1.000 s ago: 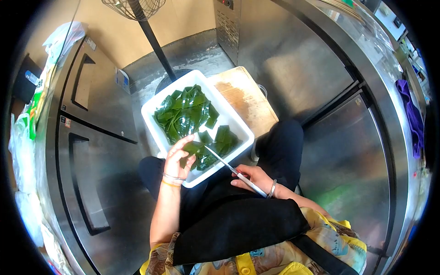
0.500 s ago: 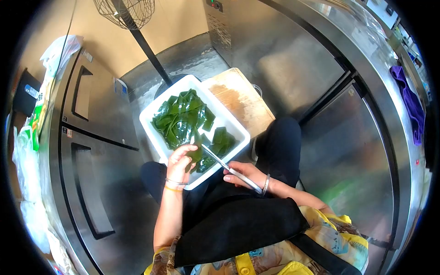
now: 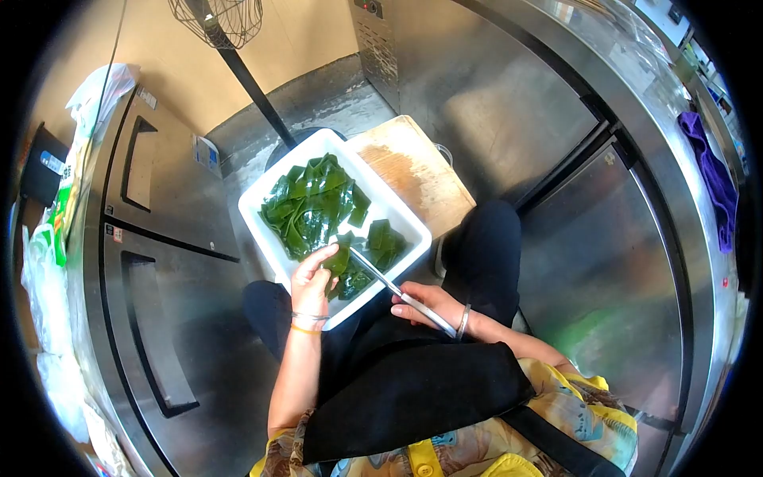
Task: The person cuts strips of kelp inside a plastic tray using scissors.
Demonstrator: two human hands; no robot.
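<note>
A white rectangular tray (image 3: 257,233) lies in front of my lap, with a large heap of dark green leafy strips (image 3: 314,199) at its far left part and a smaller pile of green pieces (image 3: 385,245) at its near right. My left hand (image 3: 312,280) pinches a green piece (image 3: 337,261) over the tray's near side. My right hand (image 3: 427,305) is closed around the light handle of a slim metal tool (image 3: 404,296), whose tip points to the piece beside my left fingers. Whether the tool is a knife or scissors, I cannot tell.
A wooden board (image 3: 413,171) sits beyond the tray's right side. Behind the tray rises a black fan stand (image 3: 254,91) with a wire cage. Steel cabinets (image 3: 179,318) flank me on the left and right. A purple cloth (image 3: 707,183) hangs on the right counter edge.
Since a second ago, my left hand has closed from spread fingers to a pinch on the green piece. The tool has shifted slightly left with my right hand. The whole view has moved a little.
</note>
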